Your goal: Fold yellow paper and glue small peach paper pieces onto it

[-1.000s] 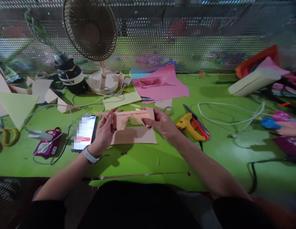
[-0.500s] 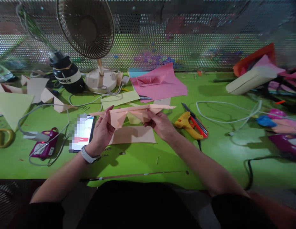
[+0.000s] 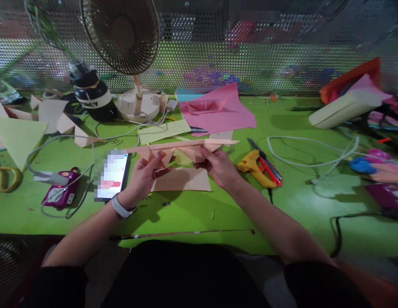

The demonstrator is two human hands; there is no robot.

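Observation:
A folded strip of peach paper [image 3: 186, 144] with pleated triangular flaps hangs between both hands above the table. My left hand [image 3: 144, 173] pinches its left part, thumb along a flap. At the right part, my right hand [image 3: 220, 167] grips it with thumb and fingers closed. Below the strip, a flat peach paper rectangle [image 3: 182, 180] lies on the green table. A phone [image 3: 114, 176] with a lit screen lies left of my left hand. To the right of my right hand rest a yellow glue gun [image 3: 255, 167] and a red utility knife [image 3: 272, 173].
Behind the hands are pink paper sheets [image 3: 224, 111], a yellow paper strip [image 3: 163, 130], a fan [image 3: 138, 102] and a dark bottle [image 3: 94, 100]. A purple power adapter [image 3: 60, 190] and scissors [image 3: 8, 179] lie left; a white cable [image 3: 301, 161] loops right.
My left hand has shifted right along the paper strip, its thumb now on a flap nearer the middle. My right hand keeps its hold. The view has shifted slightly.

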